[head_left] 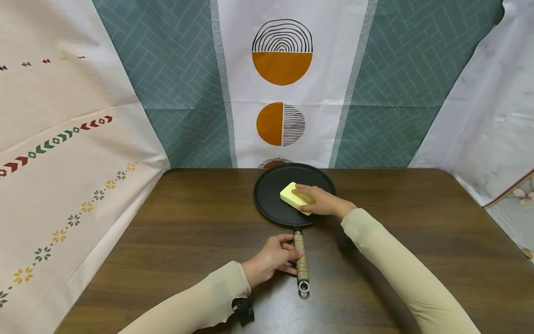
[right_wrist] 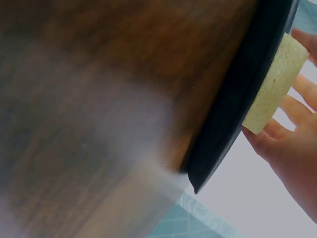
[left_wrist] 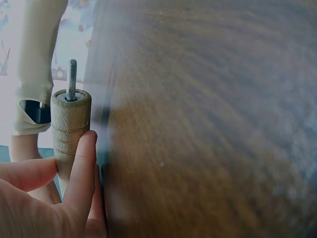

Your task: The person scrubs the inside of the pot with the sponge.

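Observation:
A flat round black pan (head_left: 269, 197) lies on the table, its wooden handle (head_left: 302, 266) pointing toward me with a metal ring at the end. My left hand (head_left: 272, 257) holds that handle between thumb and fingers; the left wrist view shows the fingertips against the ringed wood of the handle (left_wrist: 72, 121). On the pan's surface sits a pale yellow sponge (head_left: 289, 195). My right hand (head_left: 320, 200) grips it from the right, fingers over the top. In the right wrist view the sponge (right_wrist: 277, 84) rests flat against the pan (right_wrist: 233, 104).
The brown wooden table (head_left: 187, 222) extends on both sides of the pan. Behind its far edge hangs a teal and white cloth (head_left: 192, 93) with orange half-circles. A cream embroidered cloth (head_left: 75, 162) borders the left side, and a white one (head_left: 479, 116) the right.

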Motion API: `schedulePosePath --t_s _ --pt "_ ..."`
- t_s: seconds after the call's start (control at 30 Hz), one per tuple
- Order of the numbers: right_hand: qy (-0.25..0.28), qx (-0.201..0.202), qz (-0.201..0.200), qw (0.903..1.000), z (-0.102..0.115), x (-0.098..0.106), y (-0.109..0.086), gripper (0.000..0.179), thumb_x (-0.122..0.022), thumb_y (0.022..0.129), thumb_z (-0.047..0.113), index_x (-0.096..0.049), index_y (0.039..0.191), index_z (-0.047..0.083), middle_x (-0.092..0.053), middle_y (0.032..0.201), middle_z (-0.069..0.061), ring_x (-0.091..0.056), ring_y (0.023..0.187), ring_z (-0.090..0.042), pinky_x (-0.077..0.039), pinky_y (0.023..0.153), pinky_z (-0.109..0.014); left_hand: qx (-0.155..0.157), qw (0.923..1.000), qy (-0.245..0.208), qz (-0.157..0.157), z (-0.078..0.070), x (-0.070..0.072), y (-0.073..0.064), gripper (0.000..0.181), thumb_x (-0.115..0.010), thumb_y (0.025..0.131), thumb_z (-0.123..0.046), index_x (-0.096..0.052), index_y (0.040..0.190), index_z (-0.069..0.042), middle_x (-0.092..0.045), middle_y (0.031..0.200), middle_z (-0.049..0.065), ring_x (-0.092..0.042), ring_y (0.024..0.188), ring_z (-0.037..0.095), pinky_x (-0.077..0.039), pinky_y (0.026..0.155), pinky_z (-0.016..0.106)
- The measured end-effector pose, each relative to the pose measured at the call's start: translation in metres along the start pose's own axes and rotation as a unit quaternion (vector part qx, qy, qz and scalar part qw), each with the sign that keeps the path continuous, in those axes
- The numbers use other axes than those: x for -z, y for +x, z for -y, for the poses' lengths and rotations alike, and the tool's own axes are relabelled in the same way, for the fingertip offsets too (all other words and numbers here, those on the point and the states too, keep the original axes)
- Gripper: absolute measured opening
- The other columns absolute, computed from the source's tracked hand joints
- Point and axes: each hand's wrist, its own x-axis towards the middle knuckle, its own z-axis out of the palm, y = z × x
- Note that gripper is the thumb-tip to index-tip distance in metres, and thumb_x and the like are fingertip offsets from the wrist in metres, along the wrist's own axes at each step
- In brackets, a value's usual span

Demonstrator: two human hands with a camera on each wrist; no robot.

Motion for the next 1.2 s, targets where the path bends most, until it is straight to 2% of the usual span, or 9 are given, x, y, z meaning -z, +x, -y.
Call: schedulePosePath --t_s 0.27,0.47,0.67,1.2 --pt "-0.015 0.008 -0.002 0.9999 0.001 -0.003 -0.002 0.056 -0.069 0.090 0.016 -0.048 0.139 0.000 -0.032 0.151 -0.021 -0.032 0.135 -0.042 -0.029 0.112 -0.056 -0.002 1.0000 0.006 -0.001 0.000 0.000 0.000 0.060 -0.067 0.083 0.010 -0.040 0.137 0.010 -0.047 0.095 0.014 -0.061 0.072 0.026 -0.061 0.057 0.038" --pt "-0.005 0.022 0.005 0.9997 0.001 -0.003 -0.003 0.056 -0.071 0.088 0.014 -0.050 0.138 0.000 -0.033 0.151 -0.019 -0.032 0.136 -0.040 -0.031 0.111 -0.055 -0.003 1.0000 0.008 0.000 -0.001 0.000 0.000 0.059 -0.067 0.084 0.009 -0.040 0.137 0.010 -0.047 0.094 0.014 -0.061 0.072 0.026 -0.061 0.056 0.038" --pt "-0.002 0.027 0.014 0.9995 0.002 -0.005 -0.005 0.054 -0.070 0.089 0.016 -0.052 0.137 0.002 -0.034 0.151 -0.017 -0.032 0.136 -0.039 -0.030 0.112 -0.055 -0.002 1.0000 0.009 -0.001 -0.001 -0.001 0.001 0.059 -0.067 0.084 0.010 -0.040 0.136 0.010 -0.046 0.094 0.014 -0.061 0.071 0.026 -0.061 0.056 0.039" --pt "-0.003 0.060 -0.004 0.9982 0.012 -0.015 -0.008 0.047 -0.067 0.091 0.016 -0.055 0.133 0.000 -0.038 0.148 -0.019 -0.038 0.132 -0.040 -0.030 0.111 -0.057 -0.007 0.9997 0.022 0.005 -0.001 -0.001 0.002 0.061 -0.066 0.084 0.010 -0.038 0.138 0.009 -0.045 0.092 0.011 -0.058 0.068 0.023 -0.061 0.056 0.039"
